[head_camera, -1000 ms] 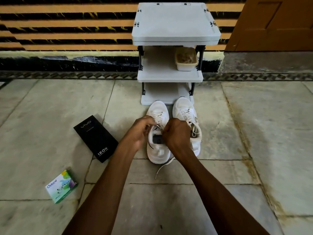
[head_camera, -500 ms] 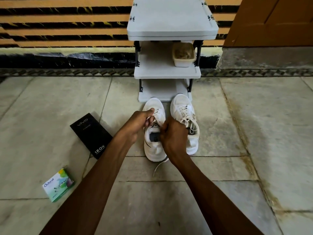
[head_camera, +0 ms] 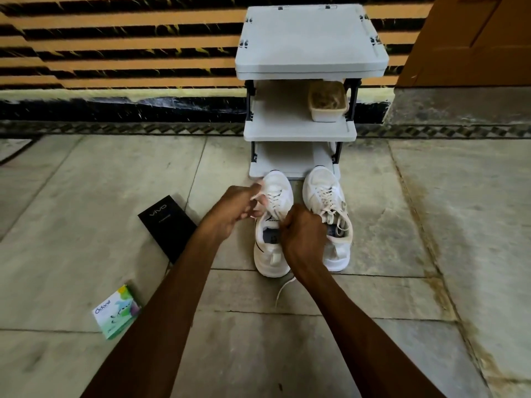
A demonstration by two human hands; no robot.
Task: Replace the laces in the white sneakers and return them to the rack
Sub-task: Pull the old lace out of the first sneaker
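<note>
White sneakers (head_camera: 321, 191): side by side, toes at the rack (head_camera: 298, 130).
Left hand (head_camera: 232, 211): pinches the lace (head_camera: 273, 198) beside the left shoe's eyelets.
Right hand (head_camera: 301, 234): grips lace above the tongue.

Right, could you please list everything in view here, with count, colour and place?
sneakers: two, white, side by side on the floor before the rack
lace: one, white, in the left-side sneaker, one end trailing on the floor
rack: one, pale grey, three shelves, against the striped wall
tub: one, cream, middle shelf, right side, holding tan fibres
black box: one, floor, left of the sneakers
small box: one, green and white, floor, nearer left
left hand: pinches the lace beside the toe
right hand: curled over the tongue, apparently gripping the lace
</note>
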